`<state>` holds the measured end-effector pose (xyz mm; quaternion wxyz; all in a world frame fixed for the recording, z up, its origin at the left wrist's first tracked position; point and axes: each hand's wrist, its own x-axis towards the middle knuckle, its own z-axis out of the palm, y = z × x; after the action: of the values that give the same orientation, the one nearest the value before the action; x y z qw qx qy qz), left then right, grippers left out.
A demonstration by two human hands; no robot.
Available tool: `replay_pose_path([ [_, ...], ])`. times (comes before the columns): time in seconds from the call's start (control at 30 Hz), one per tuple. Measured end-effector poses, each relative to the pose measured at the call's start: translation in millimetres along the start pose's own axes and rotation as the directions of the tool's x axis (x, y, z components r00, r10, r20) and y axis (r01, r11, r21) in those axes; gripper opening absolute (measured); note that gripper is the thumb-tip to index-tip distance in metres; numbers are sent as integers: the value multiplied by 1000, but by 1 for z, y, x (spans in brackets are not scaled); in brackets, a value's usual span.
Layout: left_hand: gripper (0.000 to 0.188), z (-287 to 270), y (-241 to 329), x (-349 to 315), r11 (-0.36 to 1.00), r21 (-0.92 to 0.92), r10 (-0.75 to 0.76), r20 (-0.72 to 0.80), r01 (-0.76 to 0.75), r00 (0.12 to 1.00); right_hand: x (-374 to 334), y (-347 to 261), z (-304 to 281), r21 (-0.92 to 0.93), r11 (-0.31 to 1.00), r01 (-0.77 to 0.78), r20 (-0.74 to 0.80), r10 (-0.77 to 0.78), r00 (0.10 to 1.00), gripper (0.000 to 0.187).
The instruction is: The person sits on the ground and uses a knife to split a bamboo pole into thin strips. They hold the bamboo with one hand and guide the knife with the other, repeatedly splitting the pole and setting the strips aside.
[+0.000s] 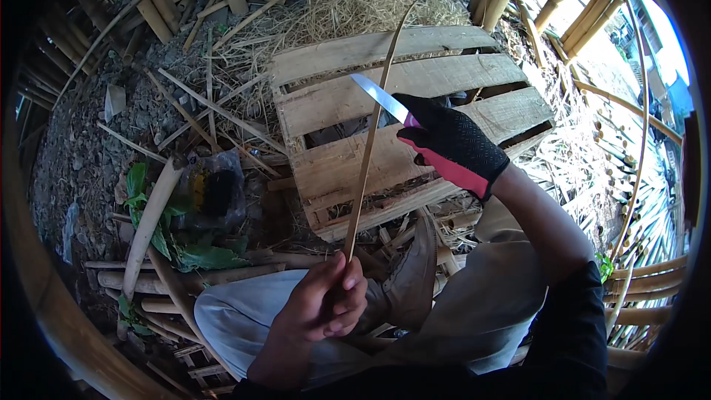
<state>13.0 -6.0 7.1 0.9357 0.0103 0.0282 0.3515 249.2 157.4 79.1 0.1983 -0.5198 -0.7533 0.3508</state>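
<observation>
My bare left hand (329, 298) is closed round the lower end of a long, thin bamboo strip (368, 150). From there the strip slants up and away, over a wooden slatted pallet (341, 104). My right hand (453, 139), in a black and red glove, grips a knife by its handle, of which a bit of purple shows. The bright knife blade (381, 98) points up and left and crosses the strip in the picture; whether it touches the strip I cannot tell.
Dry straw (355, 15) lies behind the pallet. To the left are a clear plastic bag (231, 181) with dark contents, green leaves (211, 257) and a bamboo pole (152, 222). My boot (412, 274) rests just before the pallet. Many cut bamboo strips (644, 233) lie at the right.
</observation>
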Motion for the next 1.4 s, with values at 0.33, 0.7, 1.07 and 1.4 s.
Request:
replay_pose_path([
  [0.33, 41, 4, 9, 1, 798, 596, 1, -150, 90, 989, -30, -4, 7, -518, 825, 227, 138, -181, 974, 31],
  [0.7, 21, -13, 7, 13, 934, 332, -37, -278, 132, 960, -49, 11, 9, -549, 787, 282, 211, -197, 958, 23],
  [1.07, 22, 9, 1, 6, 931, 361, 29, -216, 53, 976, -67, -11, 2, -350, 936, -45, 259, 143, 955, 37],
  [1.4, 25, 4, 0, 7, 991, 131, 21, -204, 6, 979, -68, -15, 16, 62, 998, -13, 362, -10, 932, 26],
])
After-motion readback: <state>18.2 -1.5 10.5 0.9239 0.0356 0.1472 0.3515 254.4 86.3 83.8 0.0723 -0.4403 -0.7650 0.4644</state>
